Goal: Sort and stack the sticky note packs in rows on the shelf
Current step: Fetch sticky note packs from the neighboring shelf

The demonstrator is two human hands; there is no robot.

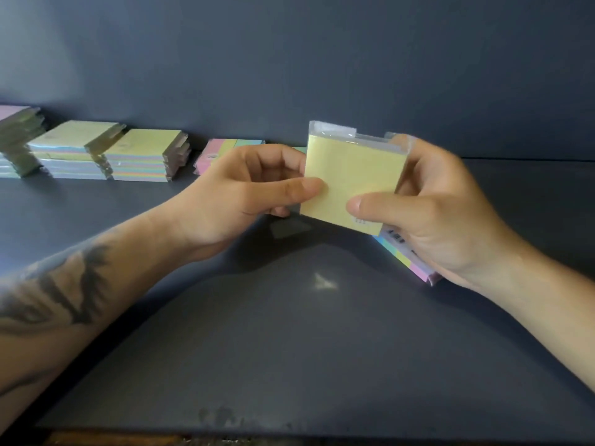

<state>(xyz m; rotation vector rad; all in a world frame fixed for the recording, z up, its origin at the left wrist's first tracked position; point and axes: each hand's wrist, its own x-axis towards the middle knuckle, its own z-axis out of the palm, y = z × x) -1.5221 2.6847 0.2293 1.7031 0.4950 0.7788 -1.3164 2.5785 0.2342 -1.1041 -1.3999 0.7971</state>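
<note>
A yellow sticky note pack (351,175) in clear wrap is held up above the dark shelf (289,333), tilted toward me. My left hand (244,191) pinches its left edge with the thumb on the front. My right hand (431,214) grips its right side, thumb on the yellow face, and also holds a striped pack (409,262) of blue, yellow and pink behind and below it. Along the back wall at left stand three stacks of packs (141,156), with a flat striped pack (225,152) beside them, partly hidden by my left hand.
The shelf's back wall (322,59) is dark blue-grey. The shelf's front edge (257,429) runs along the bottom of the view. The leftmost stack (16,140) is cut off by the frame's edge.
</note>
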